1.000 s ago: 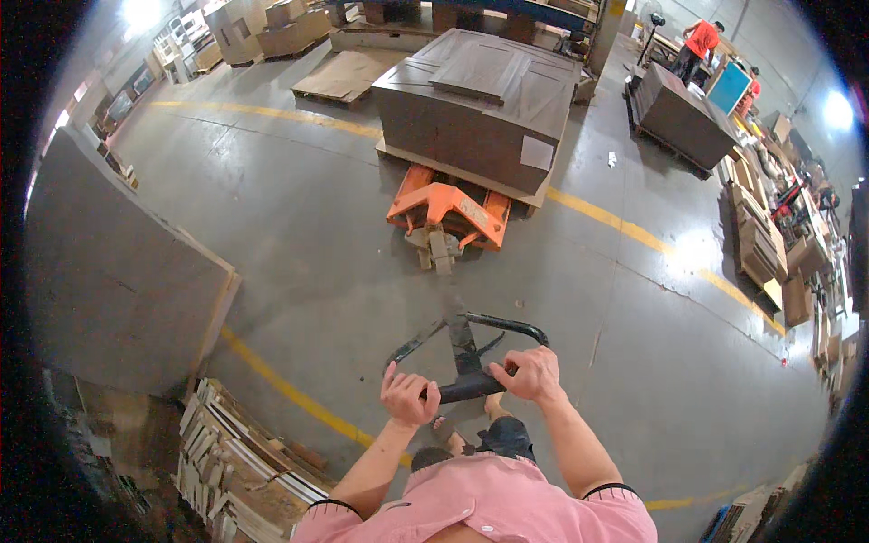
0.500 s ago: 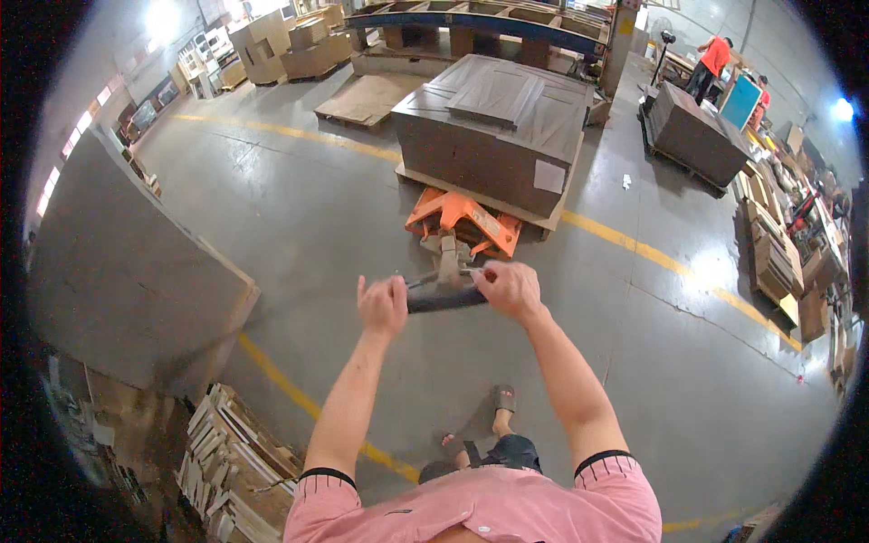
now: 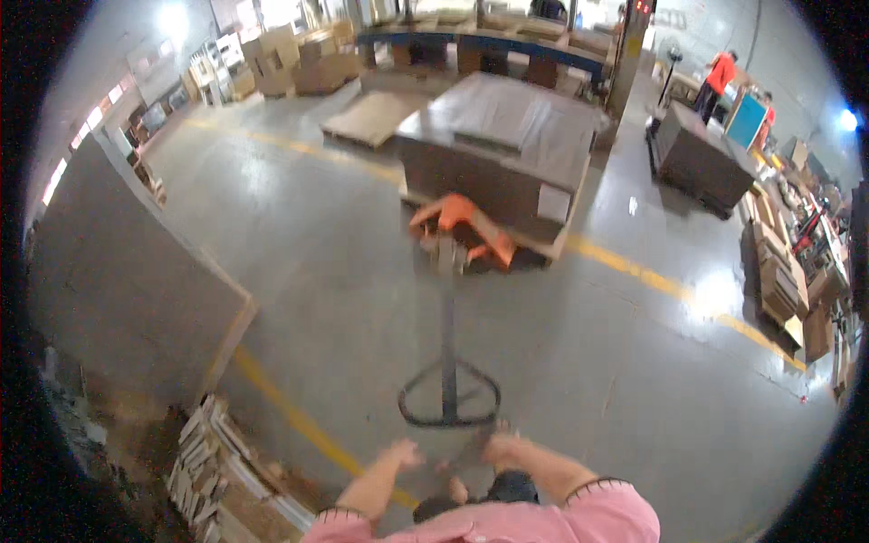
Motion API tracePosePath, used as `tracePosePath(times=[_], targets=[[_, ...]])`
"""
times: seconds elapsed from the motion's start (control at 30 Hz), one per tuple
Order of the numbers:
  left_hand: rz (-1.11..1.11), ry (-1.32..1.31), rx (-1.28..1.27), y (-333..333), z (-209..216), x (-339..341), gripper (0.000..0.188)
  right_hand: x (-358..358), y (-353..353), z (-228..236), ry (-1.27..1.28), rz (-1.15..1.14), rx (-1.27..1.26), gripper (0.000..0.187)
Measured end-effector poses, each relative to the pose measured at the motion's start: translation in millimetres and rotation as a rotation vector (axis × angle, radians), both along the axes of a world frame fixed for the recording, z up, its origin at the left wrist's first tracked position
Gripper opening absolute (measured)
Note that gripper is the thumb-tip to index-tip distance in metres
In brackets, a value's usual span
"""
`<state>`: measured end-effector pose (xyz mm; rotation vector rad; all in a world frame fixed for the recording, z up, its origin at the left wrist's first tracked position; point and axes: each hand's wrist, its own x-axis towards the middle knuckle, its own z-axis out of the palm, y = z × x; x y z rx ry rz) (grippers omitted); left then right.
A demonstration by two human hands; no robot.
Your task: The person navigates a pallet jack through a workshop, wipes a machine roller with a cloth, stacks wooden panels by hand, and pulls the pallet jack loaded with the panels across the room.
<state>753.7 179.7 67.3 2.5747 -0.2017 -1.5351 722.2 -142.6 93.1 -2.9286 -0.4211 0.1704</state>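
An orange pallet jack (image 3: 462,220) stands ahead with its front under a pallet (image 3: 548,252) that carries a stack of large dark brown panels (image 3: 493,185). Its dark steering handle (image 3: 449,348) leans towards me and ends in a black loop grip (image 3: 425,423). My left hand (image 3: 402,454) is just short of the loop's near left side, fingers stretched out, holding nothing. My right hand (image 3: 503,447), smeared by motion, is by the loop's near right corner. Its fingers look apart, and nothing shows in them.
A tall stack of brown board (image 3: 136,281) stands at the left, above scrap wood strips (image 3: 213,462). A flat pallet (image 3: 380,118) lies beyond. Behind the load runs a blue-edged conveyor (image 3: 489,45). At far right are another panel stack (image 3: 701,158), a worker in orange (image 3: 720,74) and wood piles (image 3: 774,271).
Both hands have come off the loop grip and drawn back towards my body. The handle, which was upright and foreshortened, has tipped down towards me.
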Motion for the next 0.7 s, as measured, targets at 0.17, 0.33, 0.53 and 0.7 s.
tracePosePath(times=[0.17, 0.33, 0.53, 0.7], targets=[[0.106, -0.928, -0.191, -89, 126, 23, 0.074, 106, -40, 115, 0.032, -0.334, 0.46, 0.04], [0.169, -1.17, -0.263, -90, 158, 118, 0.066, 220, -11, 226, -0.234, -0.088, 0.371, 0.036], [0.225, -1.092, -0.236, -93, 172, 171, 0.047, 246, -11, 192, -0.238, -0.247, 0.49, 0.035], [0.328, -0.608, -0.26, -125, 131, 115, 0.051, 162, -18, 109, 0.255, -0.344, 0.115, 0.065]])
